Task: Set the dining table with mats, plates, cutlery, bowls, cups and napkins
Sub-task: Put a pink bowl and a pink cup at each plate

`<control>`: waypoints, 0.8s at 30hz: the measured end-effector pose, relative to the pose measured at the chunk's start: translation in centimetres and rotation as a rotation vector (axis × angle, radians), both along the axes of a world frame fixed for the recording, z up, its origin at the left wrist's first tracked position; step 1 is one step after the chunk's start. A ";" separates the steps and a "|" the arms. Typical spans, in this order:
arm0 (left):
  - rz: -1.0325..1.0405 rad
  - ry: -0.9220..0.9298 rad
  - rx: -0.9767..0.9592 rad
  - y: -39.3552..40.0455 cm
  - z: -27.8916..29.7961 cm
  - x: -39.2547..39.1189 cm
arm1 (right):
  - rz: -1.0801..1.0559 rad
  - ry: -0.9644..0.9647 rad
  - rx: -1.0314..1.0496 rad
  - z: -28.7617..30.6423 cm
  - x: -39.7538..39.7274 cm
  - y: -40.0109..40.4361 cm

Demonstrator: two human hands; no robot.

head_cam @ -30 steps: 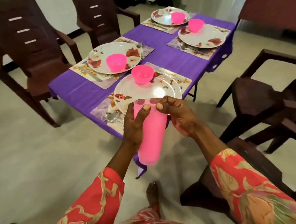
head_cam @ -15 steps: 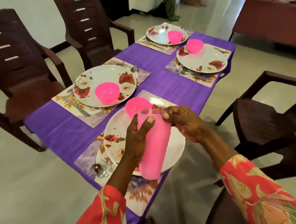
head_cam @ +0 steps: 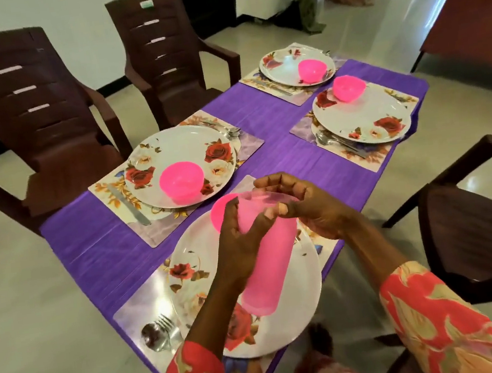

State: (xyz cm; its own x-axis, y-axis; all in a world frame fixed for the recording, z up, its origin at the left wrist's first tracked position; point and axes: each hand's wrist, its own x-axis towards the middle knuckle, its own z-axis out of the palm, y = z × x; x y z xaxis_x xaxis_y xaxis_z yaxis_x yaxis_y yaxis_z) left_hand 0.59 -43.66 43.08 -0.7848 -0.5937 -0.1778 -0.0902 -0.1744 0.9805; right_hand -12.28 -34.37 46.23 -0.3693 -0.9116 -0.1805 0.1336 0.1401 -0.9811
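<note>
My left hand (head_cam: 239,240) grips a tall stack of pink cups (head_cam: 266,258) around its upper part, above the near floral plate (head_cam: 192,265). My right hand (head_cam: 300,204) pinches the rim of the top cup with thumb and curled fingers. A pink bowl (head_cam: 218,213) on that plate is mostly hidden behind the hands. Three other settings on the purple table (head_cam: 278,157) each have a mat, a floral plate and a pink bowl: near left bowl (head_cam: 181,180), far left bowl (head_cam: 312,70), far right bowl (head_cam: 349,87). A spoon and fork (head_cam: 159,332) lie left of the near plate.
Two dark brown plastic chairs (head_cam: 39,119) stand along the table's left side, and another chair (head_cam: 477,218) is at the right, close to my right arm. A knife (head_cam: 130,206) lies on the near left mat. Pale tiled floor surrounds the table.
I have come closer to the table, so the cup stack now hangs over the near plate. My right hand has shifted up to the top cup's rim, fingers curling over it.
</note>
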 end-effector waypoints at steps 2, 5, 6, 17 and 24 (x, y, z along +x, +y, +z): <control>0.038 -0.016 -0.020 0.6 0.4 -1.8 | 0.065 0.063 0.023 0.6 -2.2 -0.2; 0.068 0.048 0.015 1.5 0.9 -5.1 | 0.099 0.092 -0.013 1.0 -5.9 0.0; 0.086 0.070 0.025 1.8 0.9 -6.3 | 0.098 0.089 -0.029 1.0 -7.2 0.2; 0.232 0.264 0.120 6.2 1.4 -21.5 | 0.104 0.000 -0.080 0.7 -22.2 1.9; 0.186 0.275 0.250 7.1 1.6 -26.3 | 0.094 -0.187 -0.148 0.3 -27.4 2.2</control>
State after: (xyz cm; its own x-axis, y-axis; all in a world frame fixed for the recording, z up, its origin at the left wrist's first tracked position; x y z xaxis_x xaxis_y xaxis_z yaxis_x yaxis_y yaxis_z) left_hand -25.69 -36.56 44.68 -0.7066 -0.6950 -0.1332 0.2245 -0.3987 0.8892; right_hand -39.70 -32.17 46.53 -0.2545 -0.9619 -0.0995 0.3074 0.0171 -0.9514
